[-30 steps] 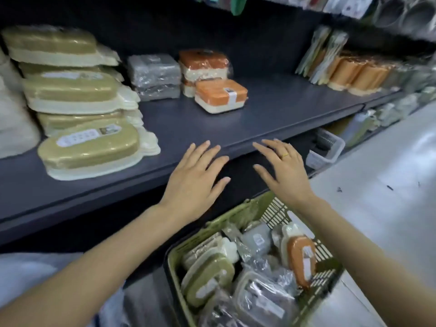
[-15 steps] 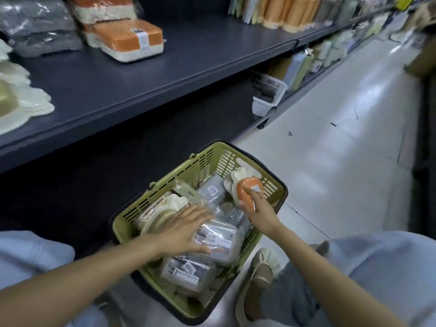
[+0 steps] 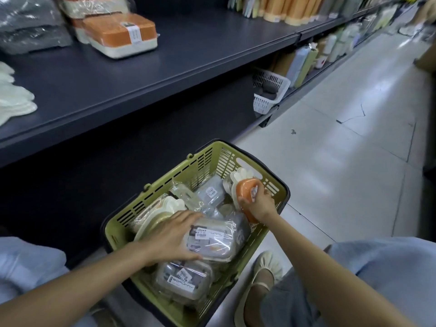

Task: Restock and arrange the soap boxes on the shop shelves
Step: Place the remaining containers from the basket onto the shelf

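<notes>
1. Both forearms reach forward and down from the near corners into the green basket (image 3: 165,180) on the floor.
2. Left hand (image 3: 172,237) lies palm down, fingers stretched and slightly spread, on a wrapped grey box (image 3: 212,237). Thumb runs along the box's near edge, fingers across its top; it presses more than it grips.
3. That box carries a white sticker with a barcode and dark print, too small to read.
4. Nearer in the basket sits another wrapped grey box (image 3: 182,283). Its label reads upside down, and I cannot make out the word for certain.
5. Right hand (image 3: 258,204) is curled round an orange box (image 3: 246,192) standing on end at the basket's far right wall, thumb on the near side.
6. Under the left wrist lie cream-edged green boxes (image 3: 153,218); a small grey box (image 3: 211,193) with a white sticker lies further back.
7. A cream shoe (image 3: 266,267) rests beside the basket.
8. Up on the dark shelf (image 3: 188,67), an orange-lidded box (image 3: 120,35) with a white label strip sits in front of an orange stack.
9. A white basket (image 3: 269,90) hangs beyond.
</notes>
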